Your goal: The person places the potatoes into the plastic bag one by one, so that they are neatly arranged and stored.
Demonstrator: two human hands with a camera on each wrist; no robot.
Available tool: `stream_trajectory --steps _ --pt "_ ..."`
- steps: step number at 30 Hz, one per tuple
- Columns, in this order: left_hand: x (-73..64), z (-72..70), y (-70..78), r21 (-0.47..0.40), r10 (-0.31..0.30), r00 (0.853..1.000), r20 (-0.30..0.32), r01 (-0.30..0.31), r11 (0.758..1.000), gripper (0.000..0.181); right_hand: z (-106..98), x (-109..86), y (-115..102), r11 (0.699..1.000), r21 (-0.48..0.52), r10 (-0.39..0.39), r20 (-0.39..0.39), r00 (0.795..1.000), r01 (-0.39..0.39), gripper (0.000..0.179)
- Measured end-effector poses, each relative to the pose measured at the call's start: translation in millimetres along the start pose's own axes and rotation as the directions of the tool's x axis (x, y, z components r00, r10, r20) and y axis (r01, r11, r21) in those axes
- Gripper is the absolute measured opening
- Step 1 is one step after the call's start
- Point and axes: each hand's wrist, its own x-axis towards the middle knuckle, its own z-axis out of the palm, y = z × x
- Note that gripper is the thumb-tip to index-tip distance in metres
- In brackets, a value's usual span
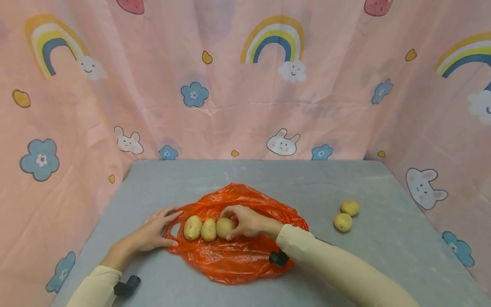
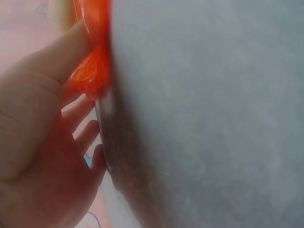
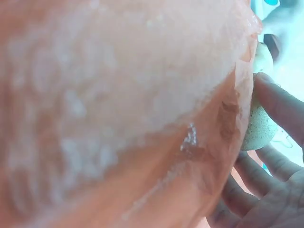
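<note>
Potato (image 1: 224, 228) is partly hidden by the pinching right grip (image 1: 246, 221), the left grip (image 1: 155, 230) spread

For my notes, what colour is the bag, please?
The bag is orange-red, clearest in head view.

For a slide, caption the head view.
Right grip holds the rightmost of three potatoes over an orange bag; left grip touches its edge; two potatoes lie off it.

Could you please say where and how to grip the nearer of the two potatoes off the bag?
I'd pinch the nearer potato across its rounded left and right sides, from above: the farther potato crowds its far edge, leaving those sides free.
</note>
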Motion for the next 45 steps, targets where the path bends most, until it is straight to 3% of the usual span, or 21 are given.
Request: stream_trajectory --steps 17,34,45 --pt "0.1 1.3 1.3 -0.002 -0.010 1.000 0.001 0.010 1.000 0.090 4.1 4.1 4.0 1.000 -0.011 0.027 0.013 1.000 -0.027 0.043" --pt "0.7 2.3 1.5 -0.006 -0.020 1.000 0.013 0.020 1.000 0.090 3.9 0.0 6.5 1.000 -0.004 -0.002 0.010 1.000 0.002 0.052" --pt "0.2 2.4 2.4 -0.005 -0.020 1.000 0.006 0.020 1.000 0.090 -1.7 -5.3 4.1 1.000 0.016 -0.021 -0.006 1.000 0.021 0.048"
